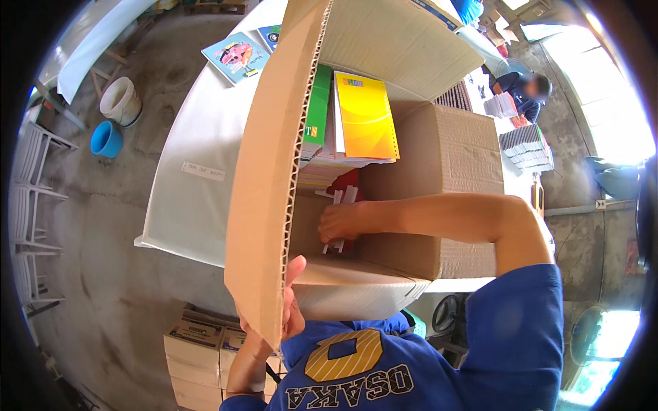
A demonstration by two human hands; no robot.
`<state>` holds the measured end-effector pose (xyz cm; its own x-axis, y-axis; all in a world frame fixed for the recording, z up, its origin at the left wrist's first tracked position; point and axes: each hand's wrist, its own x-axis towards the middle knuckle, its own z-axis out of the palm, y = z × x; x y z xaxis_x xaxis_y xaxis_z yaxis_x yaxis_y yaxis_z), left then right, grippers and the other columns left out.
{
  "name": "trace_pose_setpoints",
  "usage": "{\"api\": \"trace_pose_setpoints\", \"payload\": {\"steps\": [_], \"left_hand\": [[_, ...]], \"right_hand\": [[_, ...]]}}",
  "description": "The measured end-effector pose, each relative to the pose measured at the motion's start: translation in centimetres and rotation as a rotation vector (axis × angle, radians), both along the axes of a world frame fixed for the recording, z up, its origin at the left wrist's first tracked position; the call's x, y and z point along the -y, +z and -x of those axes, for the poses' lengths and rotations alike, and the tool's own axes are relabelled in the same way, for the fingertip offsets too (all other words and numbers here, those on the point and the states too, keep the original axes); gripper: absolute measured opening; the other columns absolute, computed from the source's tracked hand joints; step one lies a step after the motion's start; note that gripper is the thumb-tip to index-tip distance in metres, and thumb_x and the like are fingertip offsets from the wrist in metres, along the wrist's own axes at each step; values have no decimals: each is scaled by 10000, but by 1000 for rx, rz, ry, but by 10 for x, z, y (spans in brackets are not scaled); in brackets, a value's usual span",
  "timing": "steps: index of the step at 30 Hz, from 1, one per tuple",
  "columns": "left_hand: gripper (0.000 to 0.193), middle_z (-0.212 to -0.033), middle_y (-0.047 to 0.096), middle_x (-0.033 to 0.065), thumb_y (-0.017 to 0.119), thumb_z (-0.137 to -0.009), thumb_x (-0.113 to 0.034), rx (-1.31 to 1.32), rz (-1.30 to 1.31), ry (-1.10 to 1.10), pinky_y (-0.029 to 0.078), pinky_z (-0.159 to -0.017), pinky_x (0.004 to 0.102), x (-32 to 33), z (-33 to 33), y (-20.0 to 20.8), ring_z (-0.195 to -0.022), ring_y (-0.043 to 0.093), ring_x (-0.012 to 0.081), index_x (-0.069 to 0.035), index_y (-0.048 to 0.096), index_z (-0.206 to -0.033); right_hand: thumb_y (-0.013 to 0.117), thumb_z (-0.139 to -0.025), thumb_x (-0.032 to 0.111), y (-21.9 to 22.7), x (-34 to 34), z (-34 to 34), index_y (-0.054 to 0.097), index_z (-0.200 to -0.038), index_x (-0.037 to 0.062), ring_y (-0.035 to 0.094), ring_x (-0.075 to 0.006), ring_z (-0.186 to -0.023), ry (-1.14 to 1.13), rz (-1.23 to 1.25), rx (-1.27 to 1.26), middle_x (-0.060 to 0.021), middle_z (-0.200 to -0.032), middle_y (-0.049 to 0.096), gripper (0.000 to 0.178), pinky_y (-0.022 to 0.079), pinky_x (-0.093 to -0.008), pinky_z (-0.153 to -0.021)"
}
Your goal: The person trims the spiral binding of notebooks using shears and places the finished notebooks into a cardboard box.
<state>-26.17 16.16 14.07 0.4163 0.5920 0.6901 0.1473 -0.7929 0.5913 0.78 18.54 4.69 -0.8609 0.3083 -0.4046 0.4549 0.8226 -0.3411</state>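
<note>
A large open cardboard box [473, 147] stands on the table in front of me. My left hand [291, 312] is closed round the near corner of its raised left flap [257, 185], thumb on the inner side. My right hand [339, 222] reaches down into the box with its fingers curled at thin white strips [349, 195], which look like paper. Something red [346, 181] lies under the strips, partly hidden. At the box's far end are stacked notebooks, with a yellow one [367, 113] and a green one [317, 109] on top.
Small illustrated books [236, 57] lie on the white table [185, 198] to the left. Notebook stacks [526, 147] stand on the right, near another person [521, 92]. Closed cartons [195, 353] are piled below left. Buckets [106, 139] and white stacked chairs [34, 192] stand farther left.
</note>
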Motion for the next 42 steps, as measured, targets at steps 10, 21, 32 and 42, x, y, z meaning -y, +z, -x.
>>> {"api": "trace_pose_setpoints", "payload": {"steps": [10,21,32,42], "left_hand": [[626,-1208,644,185,397,-919,104,44,-73,43,175,-1104,634,-3,-4,1,-1209,513,491,-56,218,-1497],[537,-1232,593,279,370,-940,62,40,-81,209,257,-1108,573,1,-14,-3,-1183,538,481,50,264,-1466],[448,-1386,475,261,329,-1014,-9,-82,-67,282,333,-1104,439,2,-13,-2,-1260,500,368,112,263,-1440],[424,-1413,475,195,334,-1030,-48,-110,-81,443,330,-1116,387,15,-23,1,-1285,491,286,76,323,-1436]], "right_hand": [[744,-690,158,191,34,1,614,-968,35,628,-307,-917,-553,-77,-191,-137,-1069,633,330,527,-381,-790],[696,-859,228,266,287,-143,504,-1290,16,588,-228,-1136,-1529,-625,-1847,-95,-1210,612,518,482,-411,-970],[847,-680,94,13,434,-246,529,-1157,24,667,-218,-878,-2753,-571,-1970,-94,-997,656,578,534,-371,-767],[767,-803,329,5,425,-249,639,-907,-23,668,-172,-645,-2767,-193,-1337,-112,-763,661,389,560,-305,-571]]}}
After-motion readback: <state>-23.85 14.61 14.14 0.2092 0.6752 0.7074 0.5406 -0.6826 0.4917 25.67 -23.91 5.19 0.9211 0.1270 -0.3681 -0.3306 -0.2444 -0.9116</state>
